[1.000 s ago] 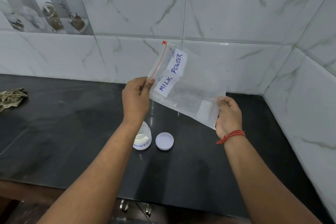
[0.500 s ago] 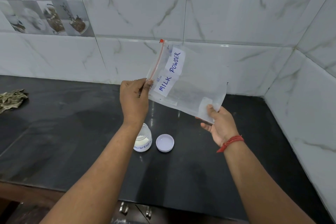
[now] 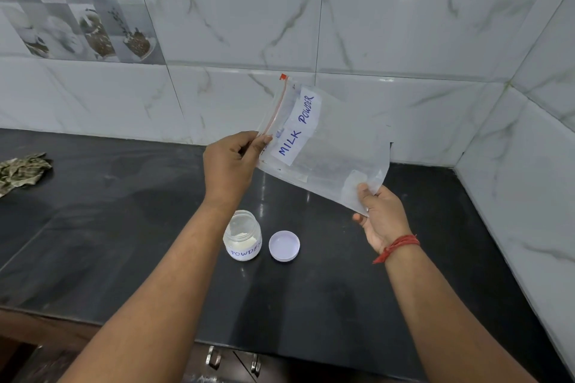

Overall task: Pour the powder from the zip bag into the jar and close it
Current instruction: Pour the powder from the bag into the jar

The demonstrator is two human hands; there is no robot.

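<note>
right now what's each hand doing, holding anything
Left hand: closed, pinching the zip bag at its zipper end.
Right hand: closed on the bag's bottom corner.

- White marble-look wall tiles (image 3: 389, 9) cover the far and right walls.
- Patterned picture tiles (image 3: 71, 9) fill the far left.
- A dark stone counter (image 3: 93, 227) reflects light.
- Cabinet handles (image 3: 213, 357) show at the near edge.

Below my arms runs a dark, glossy stone countertop (image 3: 130, 214). On it stands a small clear plastic jar (image 3: 242, 239) with white powder inside, its round white lid (image 3: 284, 246) just beside it. A crumpled patterned cloth (image 3: 21, 169) lies far left.
</note>
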